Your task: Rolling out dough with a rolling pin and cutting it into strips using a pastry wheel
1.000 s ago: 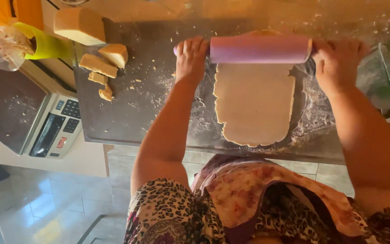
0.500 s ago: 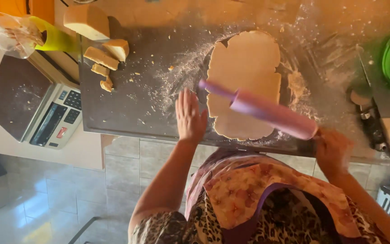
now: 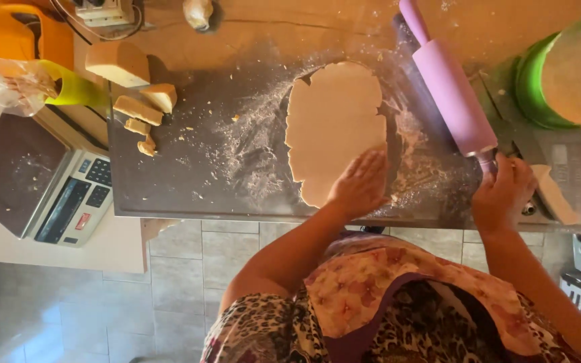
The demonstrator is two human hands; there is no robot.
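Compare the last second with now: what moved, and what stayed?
The rolling pin came off the dough and now lies to its right. The left hand let go of its handle and rests flat on the dough's near end. The right hand still holds the near handle. The dough, the blocks and the scale stayed put.

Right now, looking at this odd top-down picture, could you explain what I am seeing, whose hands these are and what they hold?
There is no machine here: a camera worn on a person's head looks down at their own bare hands. The left hand lies flat on the near end of a pale rolled-out sheet of dough on a dark, floury worktop. The right hand grips one handle of a lilac rolling pin, set aside right of the dough. Further left lie tan dough pieces and a grey weighing scale.
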